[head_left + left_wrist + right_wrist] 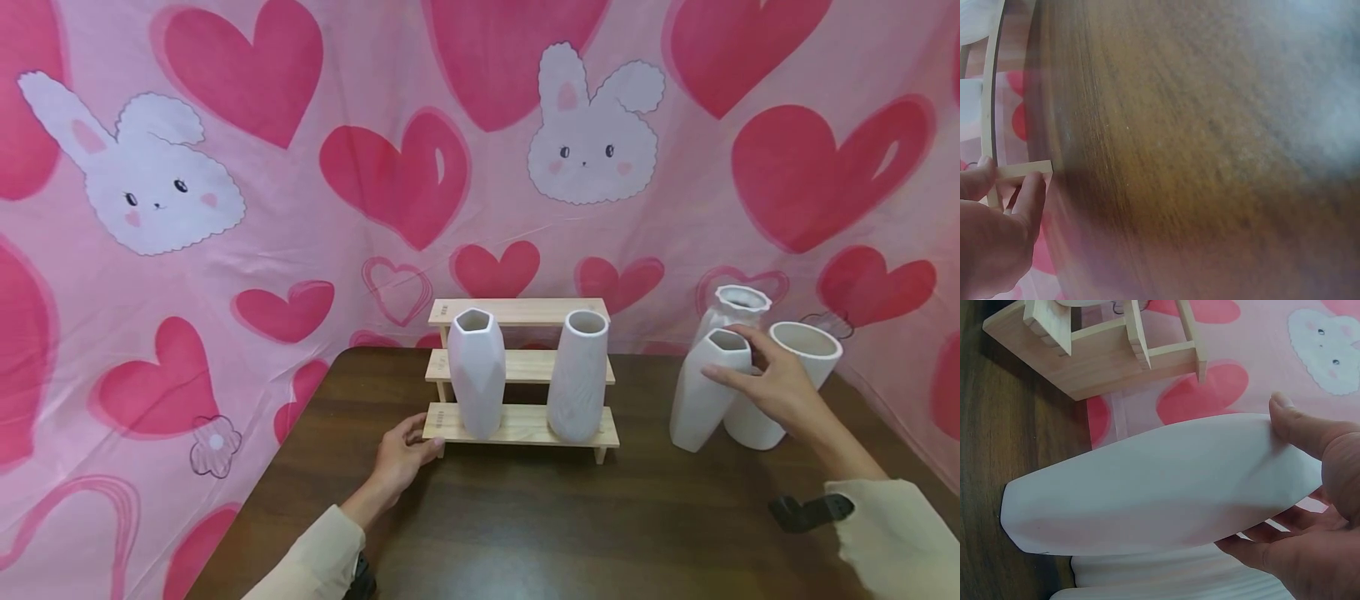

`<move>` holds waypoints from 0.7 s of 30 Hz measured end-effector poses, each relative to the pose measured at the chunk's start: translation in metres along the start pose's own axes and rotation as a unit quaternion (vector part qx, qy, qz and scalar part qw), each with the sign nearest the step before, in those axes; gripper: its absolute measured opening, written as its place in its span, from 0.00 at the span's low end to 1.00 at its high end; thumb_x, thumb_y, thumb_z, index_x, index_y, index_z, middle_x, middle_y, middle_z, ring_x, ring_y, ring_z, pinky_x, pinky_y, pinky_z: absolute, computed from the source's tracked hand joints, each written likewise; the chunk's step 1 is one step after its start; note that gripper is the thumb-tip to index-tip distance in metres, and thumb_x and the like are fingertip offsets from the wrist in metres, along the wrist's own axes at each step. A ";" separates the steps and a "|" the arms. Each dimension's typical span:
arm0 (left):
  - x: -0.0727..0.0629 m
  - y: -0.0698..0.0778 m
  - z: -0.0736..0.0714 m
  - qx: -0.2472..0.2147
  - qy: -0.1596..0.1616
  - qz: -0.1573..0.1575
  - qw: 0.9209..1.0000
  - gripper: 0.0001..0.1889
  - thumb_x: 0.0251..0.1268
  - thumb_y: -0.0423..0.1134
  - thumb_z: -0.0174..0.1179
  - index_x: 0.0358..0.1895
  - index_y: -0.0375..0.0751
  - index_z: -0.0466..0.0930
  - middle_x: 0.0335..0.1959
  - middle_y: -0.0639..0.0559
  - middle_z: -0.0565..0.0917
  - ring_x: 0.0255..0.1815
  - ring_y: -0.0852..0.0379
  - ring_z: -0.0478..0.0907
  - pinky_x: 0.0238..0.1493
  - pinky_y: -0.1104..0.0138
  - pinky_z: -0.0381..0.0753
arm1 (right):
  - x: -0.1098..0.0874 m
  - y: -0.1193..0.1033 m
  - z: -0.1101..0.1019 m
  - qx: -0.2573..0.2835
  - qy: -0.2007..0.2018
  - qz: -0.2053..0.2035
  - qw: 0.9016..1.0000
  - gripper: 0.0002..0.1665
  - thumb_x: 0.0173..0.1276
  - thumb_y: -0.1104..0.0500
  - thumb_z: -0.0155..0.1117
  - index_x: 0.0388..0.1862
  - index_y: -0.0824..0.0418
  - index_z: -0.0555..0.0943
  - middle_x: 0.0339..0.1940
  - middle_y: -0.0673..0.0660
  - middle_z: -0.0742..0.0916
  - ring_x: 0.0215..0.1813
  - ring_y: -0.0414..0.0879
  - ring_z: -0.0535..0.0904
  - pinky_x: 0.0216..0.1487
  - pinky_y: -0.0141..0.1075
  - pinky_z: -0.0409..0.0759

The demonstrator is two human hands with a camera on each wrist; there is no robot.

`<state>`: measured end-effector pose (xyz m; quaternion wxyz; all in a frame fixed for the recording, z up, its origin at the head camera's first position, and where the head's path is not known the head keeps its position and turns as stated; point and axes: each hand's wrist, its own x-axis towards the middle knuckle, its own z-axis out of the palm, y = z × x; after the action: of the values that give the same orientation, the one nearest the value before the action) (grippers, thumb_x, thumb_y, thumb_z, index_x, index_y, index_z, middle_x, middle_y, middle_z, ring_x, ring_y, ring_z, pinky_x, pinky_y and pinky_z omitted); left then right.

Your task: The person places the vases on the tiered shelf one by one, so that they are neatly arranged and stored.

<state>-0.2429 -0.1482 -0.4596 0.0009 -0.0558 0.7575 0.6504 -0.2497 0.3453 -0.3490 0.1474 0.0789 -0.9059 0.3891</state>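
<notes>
At the right of the head view, I have the right hand (778, 379) with its grip round the upper part of the held vase (701, 400); the wide vase (806, 340) and the frilled vase (742, 298) stand just beyond. Near centre, an angular vase (478, 375) and a round vase (579, 383) stand on the lowest step of the rack (525, 419). Left of that, the left hand (403, 458) grips the step's near left corner.

In the left wrist view, I see the left hand at lower left, thumb and fingers pinching the rack; the table (1197, 137) fills most of the frame.

In the right wrist view, the held vase spans the middle, thumb above and fingers below; I can't tell whether its base touches the table. The rack sits upper left.
</notes>
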 end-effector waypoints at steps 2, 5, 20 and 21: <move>0.000 -0.001 0.000 -0.001 0.000 0.000 1.000 0.30 0.60 0.30 0.65 0.66 0.30 0.67 0.48 0.35 0.82 0.44 0.47 0.84 0.46 0.58 0.85 | 0.000 0.000 0.000 -0.004 0.003 -0.001 1.000 0.40 0.64 0.53 0.69 0.70 0.62 0.63 0.59 0.70 0.74 0.58 0.74 0.70 0.44 0.47 0.84; 0.001 -0.001 0.000 -0.001 -0.001 0.001 1.000 0.30 0.60 0.30 0.65 0.66 0.30 0.67 0.48 0.35 0.82 0.44 0.46 0.84 0.46 0.58 0.85 | 0.000 -0.001 -0.001 -0.009 0.006 -0.003 1.000 0.39 0.63 0.53 0.69 0.69 0.62 0.64 0.57 0.69 0.75 0.56 0.73 0.71 0.39 0.29 0.79; 0.002 -0.002 -0.001 0.002 -0.005 -0.005 1.000 0.30 0.61 0.30 0.64 0.67 0.30 0.65 0.48 0.35 0.81 0.47 0.43 0.83 0.46 0.58 0.85 | 0.002 -0.005 -0.005 -0.018 0.008 0.011 1.000 0.43 0.61 0.50 0.71 0.69 0.66 0.66 0.57 0.74 0.77 0.54 0.71 0.73 0.33 0.16 0.70; 0.001 -0.001 -0.001 0.002 -0.004 -0.005 1.000 0.30 0.61 0.30 0.64 0.67 0.31 0.66 0.48 0.35 0.82 0.46 0.44 0.83 0.46 0.59 0.86 | 0.002 -0.006 -0.005 -0.016 0.008 0.013 1.000 0.43 0.61 0.50 0.71 0.69 0.66 0.66 0.57 0.74 0.77 0.54 0.71 0.73 0.33 0.16 0.70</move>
<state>-0.2439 -0.1495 -0.4610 0.0070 -0.0567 0.7584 0.6493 -0.2489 0.3450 -0.3413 0.1511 0.0617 -0.9116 0.3773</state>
